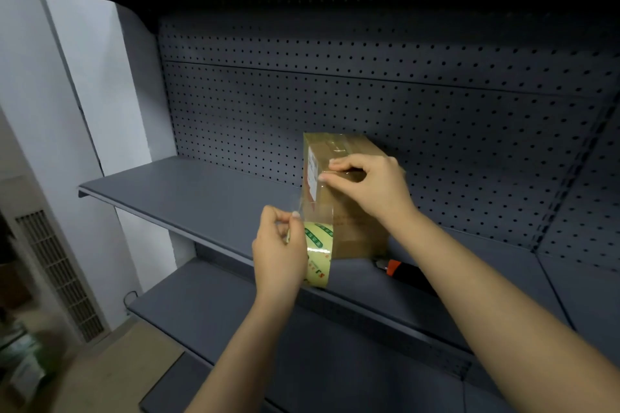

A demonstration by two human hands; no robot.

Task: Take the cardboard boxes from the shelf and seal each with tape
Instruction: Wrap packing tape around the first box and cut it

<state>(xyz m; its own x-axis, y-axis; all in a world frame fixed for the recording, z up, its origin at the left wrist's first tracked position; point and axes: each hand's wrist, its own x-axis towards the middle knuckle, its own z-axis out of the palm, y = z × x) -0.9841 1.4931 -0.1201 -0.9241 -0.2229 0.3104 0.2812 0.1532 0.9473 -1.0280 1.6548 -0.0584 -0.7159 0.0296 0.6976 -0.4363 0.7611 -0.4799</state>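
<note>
Grey shelf (201, 198). Taping cardboard box (355, 231): tape (317, 204) pinched by right hand (369, 184), roll (318, 251) gripped by left hand (278, 248). Next, likely pressing flat.

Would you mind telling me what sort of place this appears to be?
Probably a shop or stockroom: dark grey metal shelving with a perforated back panel, and a brown cardboard box being taped.

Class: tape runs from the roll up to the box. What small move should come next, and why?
Probably draw the roll in the left hand down and press the strip flat against the box. The right hand pinches the tape's end at the box's upper edge, and the clear strip seems to stand loose of the side.
</note>
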